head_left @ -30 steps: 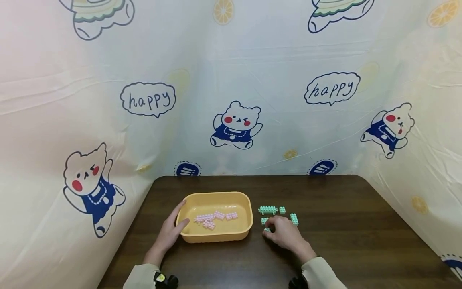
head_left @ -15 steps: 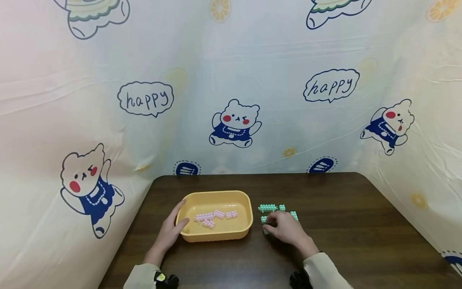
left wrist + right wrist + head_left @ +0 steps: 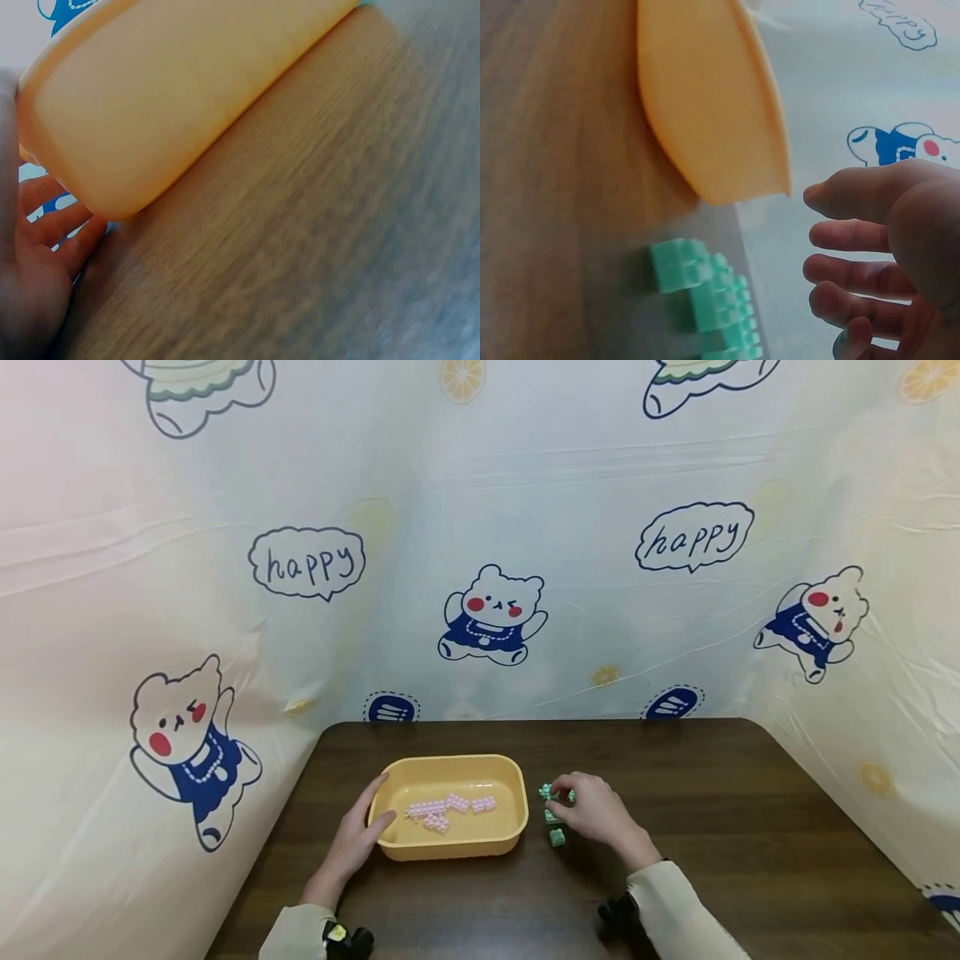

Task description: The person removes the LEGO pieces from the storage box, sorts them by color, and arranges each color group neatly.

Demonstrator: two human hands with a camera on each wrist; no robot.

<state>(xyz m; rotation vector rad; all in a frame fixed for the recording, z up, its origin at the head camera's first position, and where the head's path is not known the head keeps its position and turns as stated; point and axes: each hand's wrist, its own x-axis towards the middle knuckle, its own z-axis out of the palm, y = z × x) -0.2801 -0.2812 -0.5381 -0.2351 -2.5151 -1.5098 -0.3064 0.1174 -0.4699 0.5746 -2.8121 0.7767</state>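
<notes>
My left hand [image 3: 355,837] holds the left end of a yellow plastic basin [image 3: 457,850], thumb over the rim and fingers along the outer wall. In the left wrist view, the fingers [image 3: 67,225] sit at the basin's lower corner. Several pink toy building bricks [image 3: 426,809] lie inside. To the right of the basin, my right hand [image 3: 597,814] hovers over green toy building bricks, hiding part of the group. A small green brick [image 3: 557,837] lies nearest me. The right wrist view shows thumb and fingers apart, with nothing between them, beside the row of green bricks [image 3: 714,300].
A dark brown wooden table [image 3: 720,843] bears everything. Behind it and along both sides hangs a pale curtain [image 3: 585,477] printed with bears and "happy" bubbles. Black straps with devices [image 3: 348,941] are on both wrists.
My right hand has moved from the nearest green brick toward the farther ones, leaving the near brick uncovered and hiding others. The left hand keeps its place on the basin.
</notes>
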